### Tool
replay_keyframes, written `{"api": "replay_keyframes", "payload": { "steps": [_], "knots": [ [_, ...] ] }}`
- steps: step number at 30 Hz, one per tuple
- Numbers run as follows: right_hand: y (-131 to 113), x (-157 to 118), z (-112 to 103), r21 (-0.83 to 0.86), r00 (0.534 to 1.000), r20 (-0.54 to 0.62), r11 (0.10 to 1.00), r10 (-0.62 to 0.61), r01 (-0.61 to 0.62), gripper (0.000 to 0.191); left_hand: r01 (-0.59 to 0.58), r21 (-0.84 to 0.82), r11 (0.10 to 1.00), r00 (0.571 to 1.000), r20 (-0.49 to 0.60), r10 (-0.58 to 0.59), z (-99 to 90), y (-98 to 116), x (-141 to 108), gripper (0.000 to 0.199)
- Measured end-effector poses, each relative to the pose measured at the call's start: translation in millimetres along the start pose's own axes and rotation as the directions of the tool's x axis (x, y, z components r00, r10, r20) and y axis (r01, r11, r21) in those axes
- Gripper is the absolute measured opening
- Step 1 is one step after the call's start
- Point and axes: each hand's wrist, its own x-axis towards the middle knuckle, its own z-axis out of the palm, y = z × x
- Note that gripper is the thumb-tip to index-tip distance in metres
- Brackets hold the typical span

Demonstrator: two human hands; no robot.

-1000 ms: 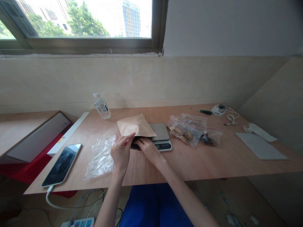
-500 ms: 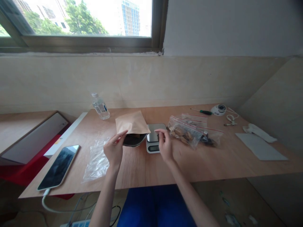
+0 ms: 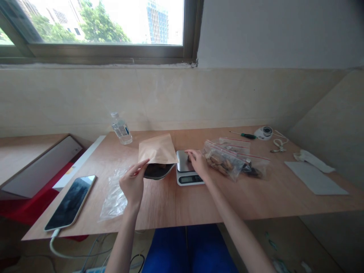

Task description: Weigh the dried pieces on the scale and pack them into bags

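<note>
I've got the left hand [image 3: 133,182] partly closed, apparently pinching the kraft pouch [image 3: 157,149] above a dark bowl [image 3: 158,171]. Pouch is off the digital scale [image 3: 184,167], and the right hand [image 3: 198,162] rests open and empty on it. Zip bags [image 3: 224,163] lie to the right.

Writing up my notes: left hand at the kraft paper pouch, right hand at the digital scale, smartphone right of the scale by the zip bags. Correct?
No: the head view shows the smartphone left of the digital scale, beside a crumpled clear plastic bag. The left hand at the kraft paper pouch and the right hand at the scale stand as you noted.
</note>
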Motion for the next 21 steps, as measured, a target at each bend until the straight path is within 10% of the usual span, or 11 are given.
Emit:
{"api": "replay_keyframes", "payload": {
  "steps": [7,14,21],
  "knots": [
    [-28.7,-30.3,5.0,-0.267,0.971,0.114,0.935,-0.210,0.234,0.022,-0.016,0.028,0.999,1.000,0.013,0.016,3.1,1.7,-1.4,0.018],
    [-95.0,-66.4,-1.3,0.049,0.923,0.082,0.927,-0.375,0.372,0.031,-0.032,0.015,0.999,0.999,0.022,0.032,14.9,-3.5,-12.2,0.019],
    [-130.3,-35.0,43.9,-0.299,0.900,0.395,0.901,-0.184,0.315,0.035,-0.023,-0.005,1.000,1.000,-0.006,0.023,12.6,-5.0,-24.0,0.020]
  ]
}}
